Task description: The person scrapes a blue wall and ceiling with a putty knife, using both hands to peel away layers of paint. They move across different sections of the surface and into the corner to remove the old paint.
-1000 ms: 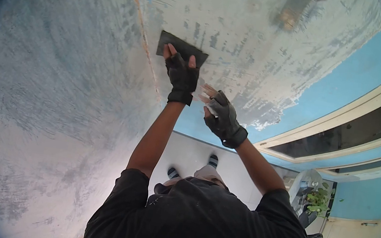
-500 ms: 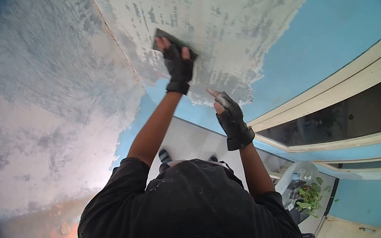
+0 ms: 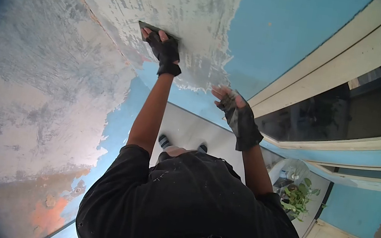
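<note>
My left hand (image 3: 164, 48), in a black fingerless glove, presses a dark rectangular sheet of sandpaper (image 3: 144, 26) flat on the wall. Its fingers lie over the sheet, and the palm hides much of it. Beneath is a patch of whitish filler (image 3: 198, 19) with streaky grey marks, ending raggedly against blue paint (image 3: 282, 29). My right hand (image 3: 236, 108) wears a matching glove dusted with white. It is open and holds nothing, fingers extended, in front of the lower edge of the filler and near the window frame.
A cream window frame (image 3: 328, 56) with dark glass runs along the right. To the left, another wall (image 3: 48, 83) is coated in grey-white filler and meets this one at a cracked corner. A leafy potted plant (image 3: 299, 197) stands by a round table (image 3: 276, 170) at lower right.
The view has shifted, so the wall and my left hand with the sandpaper appear farther left. My right hand has turned and its fingers have straightened.
</note>
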`<state>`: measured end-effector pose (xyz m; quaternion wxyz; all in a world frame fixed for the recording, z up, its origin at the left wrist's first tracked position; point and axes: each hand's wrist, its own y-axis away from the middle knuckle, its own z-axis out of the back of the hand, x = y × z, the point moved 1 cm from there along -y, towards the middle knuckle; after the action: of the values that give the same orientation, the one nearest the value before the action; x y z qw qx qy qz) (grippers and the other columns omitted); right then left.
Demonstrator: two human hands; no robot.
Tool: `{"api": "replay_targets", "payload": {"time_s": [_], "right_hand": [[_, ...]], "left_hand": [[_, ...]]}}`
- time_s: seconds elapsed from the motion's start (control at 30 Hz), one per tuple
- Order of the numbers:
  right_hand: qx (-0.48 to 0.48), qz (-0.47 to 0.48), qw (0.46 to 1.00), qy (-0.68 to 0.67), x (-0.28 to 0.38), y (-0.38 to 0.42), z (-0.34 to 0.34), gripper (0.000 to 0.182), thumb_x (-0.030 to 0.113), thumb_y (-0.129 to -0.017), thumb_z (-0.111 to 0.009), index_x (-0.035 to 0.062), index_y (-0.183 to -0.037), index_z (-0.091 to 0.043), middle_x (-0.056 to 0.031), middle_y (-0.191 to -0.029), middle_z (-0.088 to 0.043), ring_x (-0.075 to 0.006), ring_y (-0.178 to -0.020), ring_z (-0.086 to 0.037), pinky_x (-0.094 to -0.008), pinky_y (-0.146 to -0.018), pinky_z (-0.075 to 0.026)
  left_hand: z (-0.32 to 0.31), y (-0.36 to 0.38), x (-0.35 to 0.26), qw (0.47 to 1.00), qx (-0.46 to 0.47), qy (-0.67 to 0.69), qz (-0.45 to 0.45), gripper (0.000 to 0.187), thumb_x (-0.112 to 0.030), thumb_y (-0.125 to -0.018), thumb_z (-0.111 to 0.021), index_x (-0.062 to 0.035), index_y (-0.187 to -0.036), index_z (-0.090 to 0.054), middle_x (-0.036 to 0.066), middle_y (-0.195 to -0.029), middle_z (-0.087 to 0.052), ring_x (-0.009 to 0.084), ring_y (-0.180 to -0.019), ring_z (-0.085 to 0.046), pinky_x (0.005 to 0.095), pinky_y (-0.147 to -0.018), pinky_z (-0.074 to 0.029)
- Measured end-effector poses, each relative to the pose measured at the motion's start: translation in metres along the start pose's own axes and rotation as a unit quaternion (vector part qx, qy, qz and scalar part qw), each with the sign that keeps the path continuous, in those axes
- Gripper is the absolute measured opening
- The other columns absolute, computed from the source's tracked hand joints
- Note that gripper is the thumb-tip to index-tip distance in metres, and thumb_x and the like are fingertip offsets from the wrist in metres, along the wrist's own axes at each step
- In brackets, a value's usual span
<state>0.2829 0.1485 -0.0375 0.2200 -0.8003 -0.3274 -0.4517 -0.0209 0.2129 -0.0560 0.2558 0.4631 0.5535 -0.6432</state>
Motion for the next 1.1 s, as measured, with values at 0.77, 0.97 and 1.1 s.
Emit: {"api": "replay_targets", "payload": {"time_s": [0.77,0.97,1.1], "right_hand": [[-0.054,-0.082,0.970,-0.223,-0.005,-0.012,0.040,0.080,0.061,-0.102,-0.047,0.0099,-0.159,-0.026,-0.0207,-0.156,-0.044,-0.0313,-0.144,-0.043,-0.0440,-0.111,-0.037],[-0.054,-0.083,0.980,-0.173,-0.010,0.002,0.052,0.075,0.058,-0.101,-0.053,0.0122,-0.156,-0.032,-0.0232,-0.156,-0.042,-0.0339,-0.143,-0.043,-0.0472,-0.113,-0.038],[-0.065,-0.088,0.981,-0.158,-0.015,0.013,0.055,0.074,0.056,-0.102,-0.052,0.0115,-0.157,-0.031,-0.0233,-0.156,-0.042,-0.0334,-0.143,-0.043,-0.0455,-0.113,-0.038]], "left_hand": [[-0.036,0.125,-0.039,0.995,0.067,0.059,-0.034,0.070,-0.025,-0.103,-0.053,0.0034,-0.159,-0.021,0.025,-0.168,-0.011,0.0400,-0.153,-0.018,0.0497,-0.124,-0.017],[-0.028,0.090,-0.021,0.985,0.031,0.164,0.043,0.074,-0.034,-0.106,-0.051,0.0007,-0.161,-0.014,0.023,-0.170,-0.007,0.0334,-0.157,-0.009,0.0444,-0.126,-0.014],[-0.035,0.107,-0.016,0.997,0.010,0.068,-0.032,0.074,-0.039,-0.105,-0.050,0.0048,-0.157,-0.022,0.021,-0.170,-0.005,0.0357,-0.155,-0.016,0.0457,-0.125,-0.018]]}}
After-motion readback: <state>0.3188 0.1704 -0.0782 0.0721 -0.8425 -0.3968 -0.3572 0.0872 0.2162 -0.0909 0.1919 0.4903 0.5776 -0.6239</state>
